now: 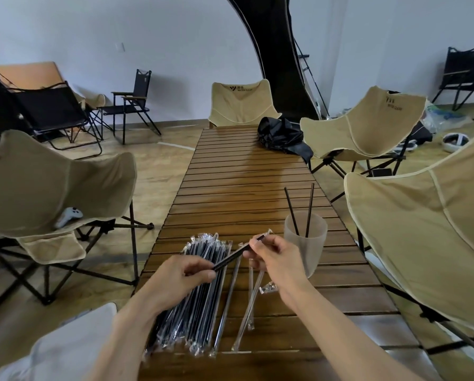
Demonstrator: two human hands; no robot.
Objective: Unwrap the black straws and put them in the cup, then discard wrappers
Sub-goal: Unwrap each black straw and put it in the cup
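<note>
While the left hand [194, 270] is pinching the lower end of a thin black plastic straw [231, 258] at lower centre, the right hand [274, 257] is gripping its clear wrapper tip [266, 234]. Right of centre, a frosted translucent cup [306, 243] is holding 2 unwrapped straws [302, 210]; a wrapped bundle [192, 292] is lying on the slatted wooden table [244, 182].

One head-worn wide-angle view, facing forward and down along the slatted table [247, 171], close above it.
</note>
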